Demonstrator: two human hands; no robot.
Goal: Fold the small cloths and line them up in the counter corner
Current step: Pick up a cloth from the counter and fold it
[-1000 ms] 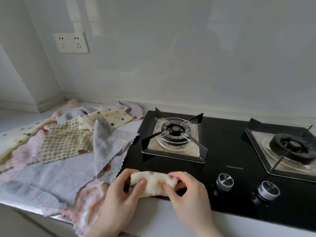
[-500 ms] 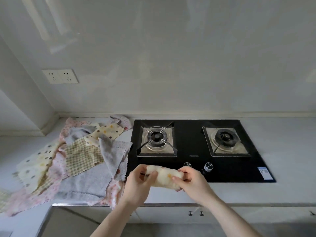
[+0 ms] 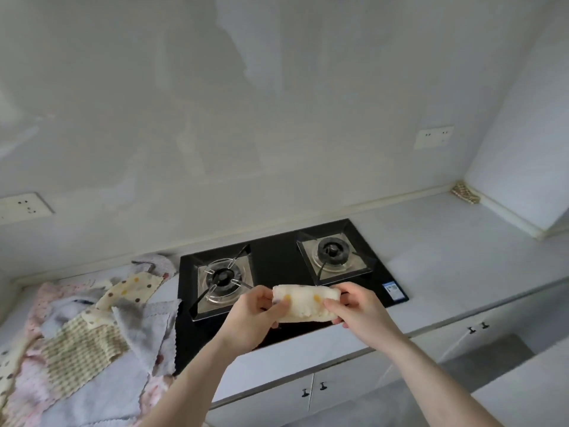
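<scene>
A folded cream cloth with orange dots (image 3: 304, 303) hangs in the air over the front of the stove. My left hand (image 3: 255, 315) pinches its left end and my right hand (image 3: 357, 309) pinches its right end. A heap of unfolded small cloths (image 3: 86, 331) in pink, grey, checked and dotted patterns lies on the counter left of the stove. One folded checked cloth (image 3: 465, 192) sits in the far right counter corner against the wall.
A black two-burner gas stove (image 3: 277, 263) is set into the white counter (image 3: 446, 266). Right of it the counter runs to the corner. Wall sockets (image 3: 21, 208) sit on the left wall, and another socket (image 3: 433, 137) on the right. Cabinet doors (image 3: 308, 392) are below.
My view has pulled back and swung right, bringing the right counter corner and its folded cloth into sight. Both hands have carried the folded dotted cloth up and rightward over the stove.
</scene>
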